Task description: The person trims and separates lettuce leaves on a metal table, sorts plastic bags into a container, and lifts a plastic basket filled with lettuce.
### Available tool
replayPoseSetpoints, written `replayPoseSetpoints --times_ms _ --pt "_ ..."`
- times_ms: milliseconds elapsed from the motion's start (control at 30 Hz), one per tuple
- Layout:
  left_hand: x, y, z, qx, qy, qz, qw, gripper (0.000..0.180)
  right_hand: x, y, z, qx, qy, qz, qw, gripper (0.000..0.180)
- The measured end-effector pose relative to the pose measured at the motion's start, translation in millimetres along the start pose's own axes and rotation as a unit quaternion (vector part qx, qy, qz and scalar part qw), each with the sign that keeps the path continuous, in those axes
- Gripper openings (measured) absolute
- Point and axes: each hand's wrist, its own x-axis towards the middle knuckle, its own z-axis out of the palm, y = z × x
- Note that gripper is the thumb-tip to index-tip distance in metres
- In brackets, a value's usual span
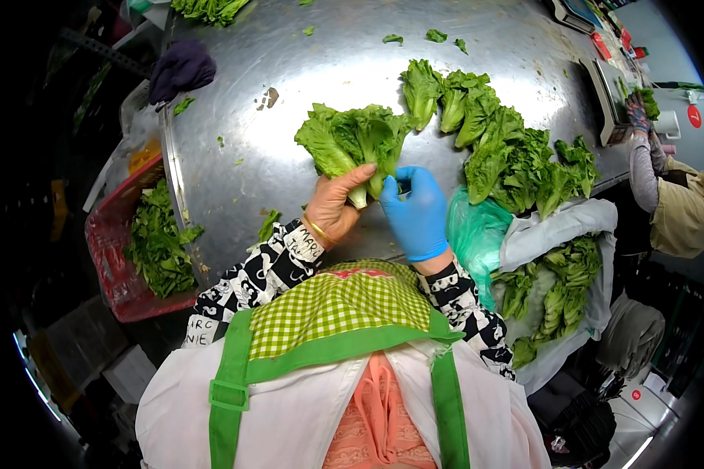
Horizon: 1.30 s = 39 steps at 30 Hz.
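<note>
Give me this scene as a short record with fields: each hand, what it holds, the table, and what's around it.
left hand: bare, gold bangle at the wrist, grip closed on the lettuce head near its base
right hand: blue glove, fingers at the base of the same head
table: shiny metal, scattered leaf scraps
lettuce row: more heads lying to the right on the table
sack: white, open, lettuce inside, at the table's right edge
red crate: left of the table, holds loose green leaves
other person: at far right, gloved hand raised
</note>
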Motion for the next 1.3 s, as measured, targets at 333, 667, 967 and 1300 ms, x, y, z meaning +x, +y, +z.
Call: replayPoseSetpoints --times_ms 333,667,967,1300 --pt "11 20 -16 -0.121 0.097 0.081 0.985 0.029 25 25 -21 0.159 0.094 0.154 0.971 0.014" --pt "-6 10 6 0.042 0.045 0.116 0.991 0.033 10 -5 8 0.102 -0.087 -0.048 0.99 0.039" --pt "-2 13 -14 -0.093 -0.009 -0.026 0.995 0.046 17 0 -10 0.485 -0.138 0.301 0.81 0.022" --pt "5 14 -16 -0.019 -0.033 -0.015 0.999 0.047 17 -8 -13 0.34 -0.141 0.252 0.895 0.025"
